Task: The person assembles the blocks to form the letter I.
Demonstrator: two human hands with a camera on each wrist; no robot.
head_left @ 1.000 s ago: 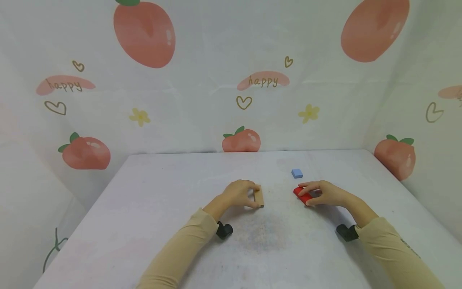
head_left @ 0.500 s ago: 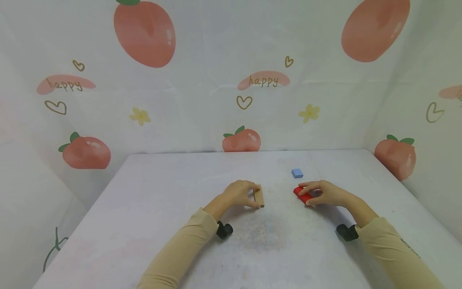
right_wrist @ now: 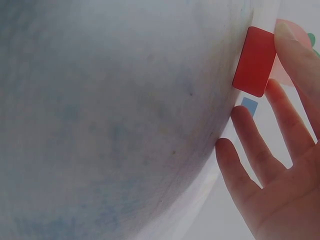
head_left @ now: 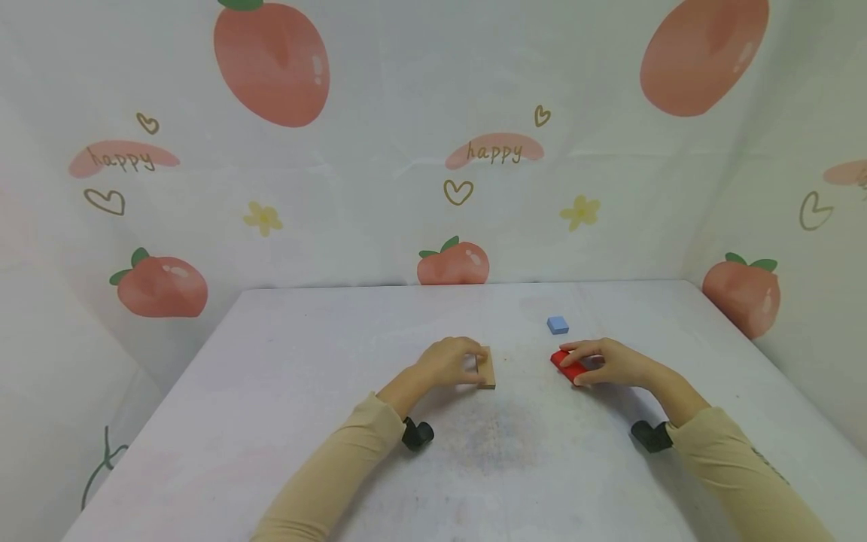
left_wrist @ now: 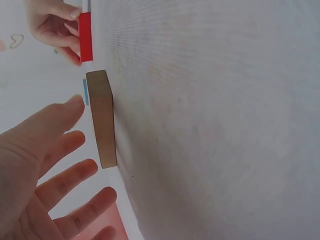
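Note:
A thin wooden block (head_left: 487, 370) lies on the table in front of my left hand (head_left: 448, 361). In the left wrist view, the thumb and fingers of that hand are spread, with a small gap between them and the wooden block (left_wrist: 103, 125). My right hand (head_left: 616, 363) pinches a red block (head_left: 569, 366) between thumb and fingers at its ends. The right wrist view shows the thumb and index finger at opposite ends of the red block (right_wrist: 255, 62), while the other fingers stretch toward the table. A small blue block (head_left: 558, 325) sits behind the red one, untouched.
The white table (head_left: 325, 376) has a smudged patch in front of the hands. A cloth backdrop (head_left: 379, 98) with printed peaches rises behind and at both sides. A thin green cord (head_left: 104, 459) hangs by the left edge. Black wrist cameras sit at both cuffs.
My left thumb has come off the near end of the wooden block, and the left forearm has drawn back slightly to the left. The right hand and the red block stay put.

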